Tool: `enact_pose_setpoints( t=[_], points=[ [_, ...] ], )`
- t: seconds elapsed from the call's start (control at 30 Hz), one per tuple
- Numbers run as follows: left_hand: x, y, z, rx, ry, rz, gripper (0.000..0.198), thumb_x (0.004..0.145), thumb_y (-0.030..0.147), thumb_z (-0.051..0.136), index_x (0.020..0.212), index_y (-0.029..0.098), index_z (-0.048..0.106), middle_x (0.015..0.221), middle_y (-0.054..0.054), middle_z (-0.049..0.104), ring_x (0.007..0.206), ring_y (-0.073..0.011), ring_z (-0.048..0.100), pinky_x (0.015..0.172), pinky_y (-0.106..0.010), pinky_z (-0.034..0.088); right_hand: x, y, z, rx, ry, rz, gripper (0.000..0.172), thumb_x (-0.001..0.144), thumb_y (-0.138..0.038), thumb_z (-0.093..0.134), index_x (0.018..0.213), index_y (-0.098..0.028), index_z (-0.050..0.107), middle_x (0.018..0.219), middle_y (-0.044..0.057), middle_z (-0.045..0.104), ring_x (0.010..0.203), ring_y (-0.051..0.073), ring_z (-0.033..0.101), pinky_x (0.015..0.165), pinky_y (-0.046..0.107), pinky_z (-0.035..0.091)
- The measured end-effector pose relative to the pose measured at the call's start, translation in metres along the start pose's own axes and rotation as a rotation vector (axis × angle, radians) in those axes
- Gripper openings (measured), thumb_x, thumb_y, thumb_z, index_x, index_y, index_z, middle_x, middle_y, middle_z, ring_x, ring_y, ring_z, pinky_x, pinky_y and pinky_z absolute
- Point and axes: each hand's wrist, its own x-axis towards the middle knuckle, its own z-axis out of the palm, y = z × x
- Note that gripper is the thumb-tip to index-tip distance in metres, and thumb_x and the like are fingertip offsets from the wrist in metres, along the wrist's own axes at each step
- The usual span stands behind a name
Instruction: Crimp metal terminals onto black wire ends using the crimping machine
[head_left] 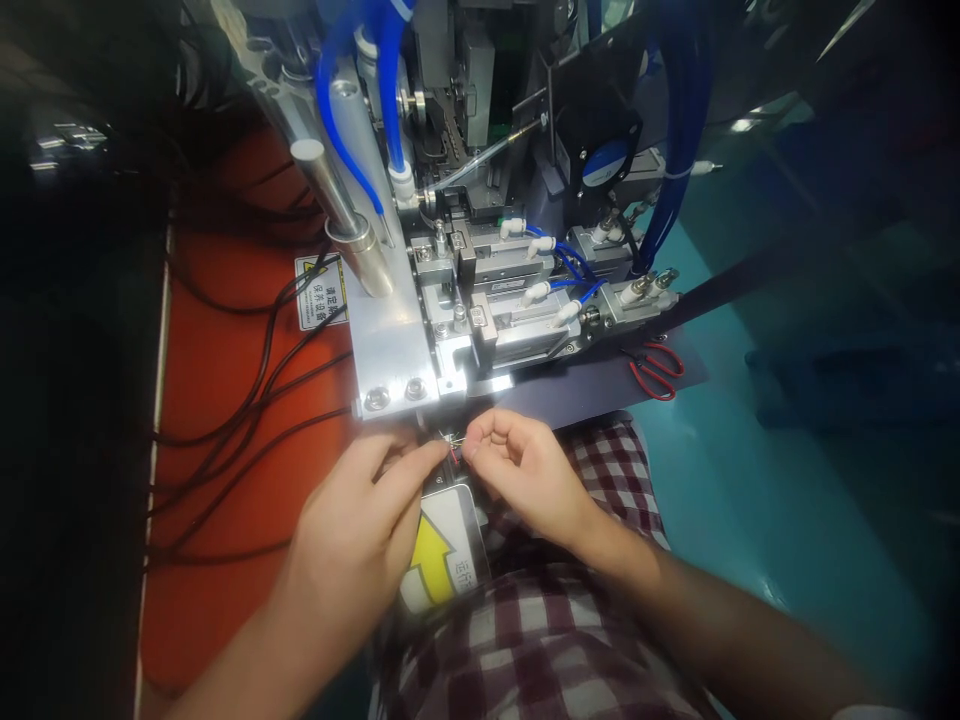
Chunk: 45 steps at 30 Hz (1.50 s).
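Both hands meet just in front of a metal machine's lower edge. My left hand [360,510] is closed in a pinch, its thumb and forefinger tips at a small work spot. My right hand [529,470] pinches from the other side, fingers curled, its tips a short way from the left ones. A thin pale strand [458,441] runs between the fingertips, and a small red piece [454,455] shows just below it. Both are too small to name exactly, and the fingers cover their ends. Beneath the hands lies a sign with a yellow arrow [433,560].
Behind the hands stand a metal plate with bolts [394,350] and pneumatic slides [525,320] with blue hoses [679,150]. Red-handled scissors [655,370] lie on the dark shelf [592,390] at the right. Black cables [262,370] cross the orange surface [217,620] at left.
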Motion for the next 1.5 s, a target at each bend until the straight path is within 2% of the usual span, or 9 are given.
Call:
enact_pose_setpoints(
  t=[0.33,0.8,1.33,1.5],
  points=[
    [0.002,0.0,-0.002,0.009,0.001,0.017,0.025,0.093,0.005,0.049,0.11,0.014,0.066,0.095,-0.005,0.056,0.083,-0.0131,0.06,0.068,-0.02,0.048,0.003,0.005,-0.003,-0.032,-0.012,-0.02,0.01,0.081,-0.024,0.061,0.075,-0.018,0.056,0.054,-0.009,0.045,0.048,0.007,0.039,0.046,0.021,0.03],
    [0.002,0.001,0.0,0.004,0.0,-0.014,0.026,0.093,0.006,0.048,0.111,0.014,0.066,0.095,-0.005,0.057,0.084,-0.014,0.062,0.068,-0.021,0.05,-0.002,0.003,-0.003,-0.261,0.052,-0.196,0.007,0.083,-0.021,0.061,0.079,-0.017,0.058,0.06,-0.006,0.052,0.053,0.009,0.048,0.05,0.021,0.039],
    [0.001,0.001,-0.002,0.012,-0.012,-0.012,0.025,0.094,0.007,0.048,0.109,0.015,0.067,0.096,-0.005,0.058,0.084,-0.014,0.062,0.07,-0.022,0.05,0.002,0.007,-0.003,-0.254,0.031,-0.15,0.011,0.087,-0.025,0.058,0.078,-0.019,0.055,0.059,-0.006,0.048,0.053,0.009,0.045,0.049,0.021,0.037],
    [0.001,0.001,-0.002,0.007,-0.006,-0.011,0.025,0.093,0.007,0.049,0.108,0.015,0.067,0.095,-0.005,0.058,0.083,-0.0145,0.063,0.069,-0.022,0.051,-0.001,0.003,-0.006,-0.286,0.052,-0.17,0.008,0.086,-0.025,0.06,0.083,-0.018,0.059,0.062,-0.005,0.053,0.053,0.01,0.048,0.05,0.023,0.039]
  ],
)
